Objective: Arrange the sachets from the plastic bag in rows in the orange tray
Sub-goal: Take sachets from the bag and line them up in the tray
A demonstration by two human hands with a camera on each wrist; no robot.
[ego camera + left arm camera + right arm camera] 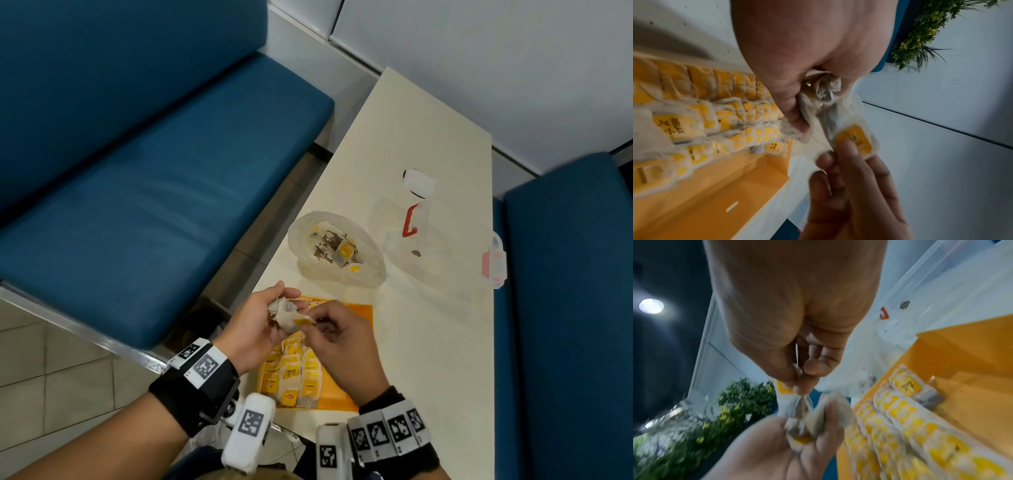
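Sachets (297, 371) of pale filter paper with yellow tags lie in overlapping rows inside the flat orange tray (363, 317), filling its left part; several tags read "RELAX" in dark letters, and one near the tray's front corner carries a red and yellow logo too small to read. Above the tray, the left hand (255, 325) has its fingers curled round a crumpled bunch of sachets (824, 91), while the right hand (339, 337) pinches a single yellow-tagged sachet (854, 142) between thumb and fingertips, drawing on it beside the bunch. Beyond the tray sits the translucent white plastic bag (337, 248), mouth open, with more sachets loose inside. Right of the bag stands a clear plastic container with red clips (445, 246). All of this rests on a cream tabletop (428, 342). Blue padded benches (154, 171) flank the tabletop, with white wall panels behind and pale floor tiles under the left bench. Green leafy plants (925, 32) show in the wrist views.
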